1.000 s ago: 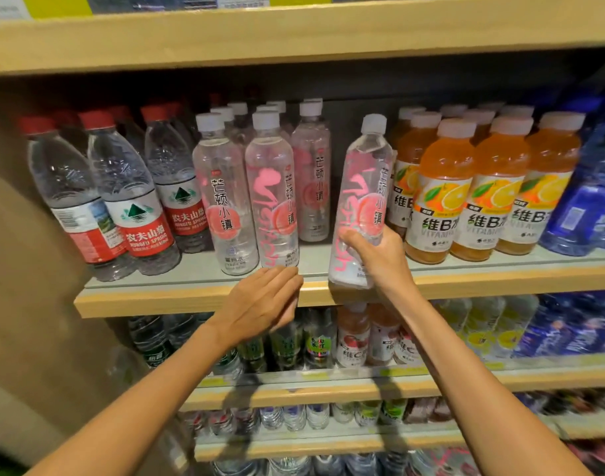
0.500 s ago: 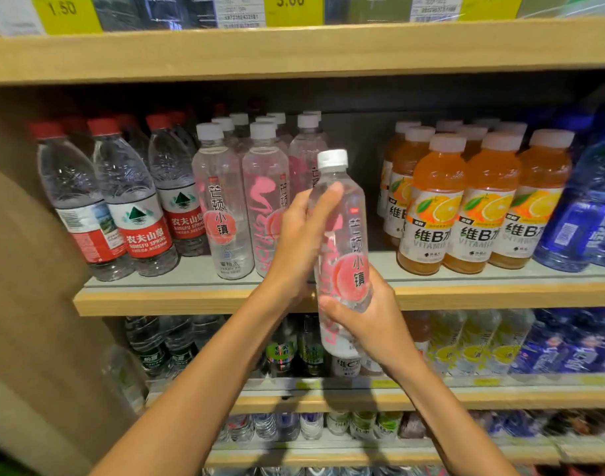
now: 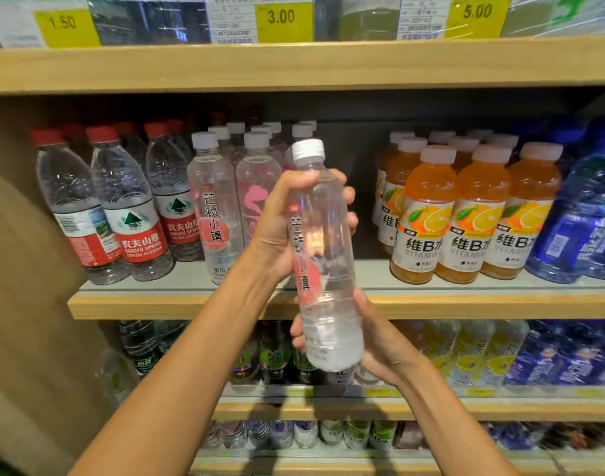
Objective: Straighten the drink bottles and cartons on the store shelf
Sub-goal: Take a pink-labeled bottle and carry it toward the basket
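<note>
Wooden store shelving fills the view, and the pink-labelled bottle [image 3: 323, 255] is held upright just in front of the middle shelf [image 3: 156, 305], its cap above the shelf's front edge and its base below (a second ago it leaned on that shelf beside the orange bottles [image 3: 428, 214]). The left hand [image 3: 277, 231], whose fingers [image 3: 351, 222] lay straight along the bottle half a second ago, now wraps them round its upper body under the white cap. The right hand [image 3: 373, 341] still grips the base, below the shelf edge.

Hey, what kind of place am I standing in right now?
Most likely a shop's drinks aisle: yellow price tags above rows of orange drink bottles and red-capped water bottles.
</note>
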Action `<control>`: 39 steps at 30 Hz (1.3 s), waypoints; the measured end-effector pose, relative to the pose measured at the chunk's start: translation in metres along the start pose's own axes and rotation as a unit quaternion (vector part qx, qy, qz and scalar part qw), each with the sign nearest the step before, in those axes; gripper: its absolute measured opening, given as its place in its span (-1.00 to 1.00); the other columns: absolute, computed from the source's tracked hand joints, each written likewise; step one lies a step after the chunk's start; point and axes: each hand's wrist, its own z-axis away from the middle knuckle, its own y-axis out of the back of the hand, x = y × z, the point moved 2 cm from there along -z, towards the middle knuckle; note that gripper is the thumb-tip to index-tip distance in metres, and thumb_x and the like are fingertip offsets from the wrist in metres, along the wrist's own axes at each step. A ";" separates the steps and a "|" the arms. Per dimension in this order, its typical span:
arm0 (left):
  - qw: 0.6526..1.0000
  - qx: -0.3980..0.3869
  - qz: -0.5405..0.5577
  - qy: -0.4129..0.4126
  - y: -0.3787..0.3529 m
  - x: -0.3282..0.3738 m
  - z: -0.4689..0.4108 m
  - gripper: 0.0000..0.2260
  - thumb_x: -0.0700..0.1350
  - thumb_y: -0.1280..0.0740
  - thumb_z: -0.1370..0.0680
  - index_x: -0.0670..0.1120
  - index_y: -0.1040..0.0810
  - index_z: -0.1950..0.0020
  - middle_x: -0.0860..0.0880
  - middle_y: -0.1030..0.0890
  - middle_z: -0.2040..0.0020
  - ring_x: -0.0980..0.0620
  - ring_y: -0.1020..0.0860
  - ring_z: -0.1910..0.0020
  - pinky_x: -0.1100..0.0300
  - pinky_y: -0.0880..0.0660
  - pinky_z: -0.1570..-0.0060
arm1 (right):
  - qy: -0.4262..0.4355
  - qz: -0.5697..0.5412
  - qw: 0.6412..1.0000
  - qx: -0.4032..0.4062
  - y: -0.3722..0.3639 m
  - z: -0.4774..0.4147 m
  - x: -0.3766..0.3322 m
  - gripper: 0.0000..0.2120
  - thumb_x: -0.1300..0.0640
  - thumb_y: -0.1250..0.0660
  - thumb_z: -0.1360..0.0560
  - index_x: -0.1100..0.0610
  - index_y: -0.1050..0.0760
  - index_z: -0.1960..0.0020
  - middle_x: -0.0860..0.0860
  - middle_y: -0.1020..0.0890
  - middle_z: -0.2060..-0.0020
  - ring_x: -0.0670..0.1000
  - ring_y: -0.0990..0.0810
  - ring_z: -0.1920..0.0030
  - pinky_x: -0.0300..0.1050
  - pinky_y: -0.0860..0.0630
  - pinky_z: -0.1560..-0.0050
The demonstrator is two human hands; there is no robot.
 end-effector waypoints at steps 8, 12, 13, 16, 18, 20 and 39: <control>0.978 -0.124 0.160 0.047 0.006 -0.015 -0.010 -0.58 -0.04 -0.51 -0.32 -0.21 -0.50 -0.05 -0.13 -0.58 0.13 -0.08 -0.59 0.22 0.10 -0.55 0.16 | -0.017 -0.137 0.981 -0.134 -0.020 -0.012 0.011 -0.43 -0.19 -0.43 -0.39 0.21 -0.47 -0.19 0.13 -0.61 0.09 0.06 -0.63 0.17 -0.06 -0.56 0.08; 0.997 -0.020 0.057 0.042 0.021 -0.018 -0.003 -0.39 0.11 -0.58 -0.22 -0.20 -0.59 -0.13 -0.16 -0.63 -0.01 -0.08 -0.62 0.04 0.05 -0.58 -0.06 | 0.011 -0.088 0.996 -0.024 -0.009 -0.009 0.012 -0.34 -0.15 -0.52 -0.30 0.24 -0.41 -0.20 0.18 -0.60 0.16 0.11 -0.60 0.24 -0.03 -0.57 0.17; 0.999 0.029 -0.009 0.032 0.024 -0.017 -0.001 -0.35 0.19 -0.57 -0.20 -0.18 -0.59 -0.14 -0.15 -0.65 -0.03 -0.07 -0.63 0.01 0.04 -0.58 -0.07 | 0.025 -0.066 0.997 0.010 -0.006 -0.008 0.011 -0.31 -0.16 -0.53 -0.29 0.24 -0.40 -0.21 0.20 -0.60 0.16 0.12 -0.60 0.25 -0.02 -0.56 0.17; 0.955 0.190 -0.229 -0.019 0.032 -0.014 0.004 -0.38 0.32 -0.37 -0.31 -0.10 -0.57 -0.18 -0.04 -0.69 0.02 0.02 -0.66 0.01 0.02 -0.56 -0.11 | 0.070 0.037 0.991 0.110 0.002 -0.005 0.005 -0.39 -0.20 -0.51 -0.26 0.18 -0.51 -0.13 0.17 -0.64 0.17 0.12 -0.63 0.23 -0.03 -0.57 0.19; 0.922 0.243 -0.292 -0.075 0.032 -0.010 0.008 -0.60 0.18 -0.28 -0.49 -0.09 -0.58 -0.12 -0.04 -0.69 0.02 0.04 -0.66 0.02 0.11 -0.56 -0.06 | 0.092 0.109 0.974 0.176 0.004 -0.003 0.001 -0.47 -0.19 -0.48 -0.27 0.13 -0.55 -0.10 0.09 -0.68 0.16 0.07 -0.65 0.18 -0.11 -0.57 0.19; 0.893 0.269 -0.341 -0.119 0.028 -0.007 0.011 -0.74 0.06 -0.22 -0.60 -0.08 -0.60 -0.03 -0.10 -0.68 0.00 0.00 -0.65 0.00 0.14 -0.55 -0.03 | 0.126 0.167 0.950 0.232 0.004 -0.003 -0.002 -0.51 -0.17 -0.45 -0.27 0.05 -0.55 -0.11 -0.01 -0.70 0.11 -0.03 -0.67 0.10 -0.24 -0.55 0.16; 0.932 0.264 -0.222 -0.110 0.012 0.001 0.005 -0.82 -0.08 -0.41 -0.47 -0.17 -0.56 0.06 -0.10 -0.63 0.20 -0.06 -0.62 0.26 0.04 -0.59 0.23 | 0.101 0.248 0.944 0.195 -0.001 -0.005 -0.004 -0.44 -0.17 -0.43 -0.33 0.02 -0.44 -0.25 -0.10 -0.63 -0.12 -0.09 -0.59 -0.14 -0.25 -0.47 -0.09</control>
